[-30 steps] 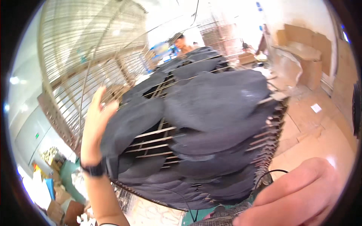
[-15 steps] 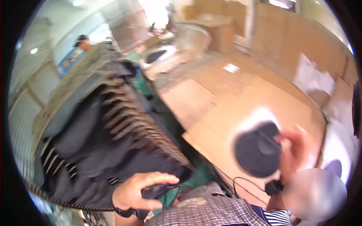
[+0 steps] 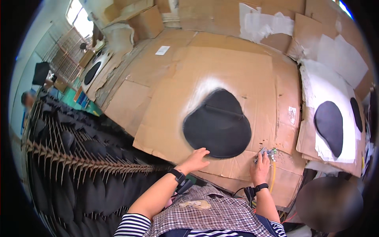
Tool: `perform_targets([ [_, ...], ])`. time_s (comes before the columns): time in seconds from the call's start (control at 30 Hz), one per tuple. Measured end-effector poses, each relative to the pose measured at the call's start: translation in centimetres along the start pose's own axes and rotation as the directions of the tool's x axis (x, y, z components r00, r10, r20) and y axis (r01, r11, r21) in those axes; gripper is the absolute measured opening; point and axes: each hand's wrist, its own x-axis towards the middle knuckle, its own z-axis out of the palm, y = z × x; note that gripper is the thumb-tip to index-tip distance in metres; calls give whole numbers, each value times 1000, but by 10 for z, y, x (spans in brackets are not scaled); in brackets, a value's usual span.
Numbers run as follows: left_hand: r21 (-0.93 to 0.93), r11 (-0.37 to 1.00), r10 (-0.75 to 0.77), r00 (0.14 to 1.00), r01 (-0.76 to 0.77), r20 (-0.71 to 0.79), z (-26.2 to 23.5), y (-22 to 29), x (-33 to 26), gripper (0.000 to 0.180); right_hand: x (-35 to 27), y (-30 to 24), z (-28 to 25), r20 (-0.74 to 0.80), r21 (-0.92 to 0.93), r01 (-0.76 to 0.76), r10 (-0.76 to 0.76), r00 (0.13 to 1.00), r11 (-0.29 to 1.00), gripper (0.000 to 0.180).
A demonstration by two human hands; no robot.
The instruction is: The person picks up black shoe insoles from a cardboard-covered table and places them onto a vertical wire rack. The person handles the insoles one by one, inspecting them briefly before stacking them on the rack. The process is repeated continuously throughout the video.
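A black rounded piece (image 3: 217, 124), broad at the near end and with a crease or overlapping edge across it, lies on a cardboard sheet (image 3: 252, 75) before me. My left hand (image 3: 196, 160) is at its near left edge, fingers apart and holding nothing; whether the fingertips touch it I cannot tell. To the right of the piece, my right hand (image 3: 260, 168) is closed around a small metal spray gun (image 3: 268, 152), from which a yellow hose (image 3: 273, 175) runs toward me. The hand hides part of the gun.
At left, a rack with wooden spikes (image 3: 90, 160) carries many black pieces. More black pieces (image 3: 329, 126) lie on a white-coated board (image 3: 310, 146) at right. Cardboard walls (image 3: 213, 17) stand at the back. A person (image 3: 27, 98) is at the far left.
My view has swung from the rack toward the cardboard. The black piece, in my right hand before, now lies flat; that hand has the spray gun. My left hand has moved to the piece's edge.
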Motion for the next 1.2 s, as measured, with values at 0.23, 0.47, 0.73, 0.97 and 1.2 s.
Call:
perform_targets([
  [0.23, 256, 959, -164, 973, 120, 162, 33, 7, 16, 68, -11, 20, -30, 56, 7, -194, 193, 980, 981, 73],
  [0.47, 191, 976, -133, 979, 103, 154, 32, 4, 15, 69, -12, 36, -23, -99, 333, -184, 228, 969, 925, 63],
  [0.73, 187, 981, -73, 991, 51, 113, 38, -4, 14, 65, -48, -74, -187, 431, 782, -413, 75, 899, 466, 51],
  [0.97, 206, 978, 10, 993, -34, 118, 43, -17, 17, 65, -88, -114, -217, 456, 804, -462, 111, 883, 374, 59],
  [1.2, 120, 993, 9, 996, -20, 88, 41, -26, 11, 64, -115, -146, -265, 305, 832, -383, 246, 920, 401, 62],
])
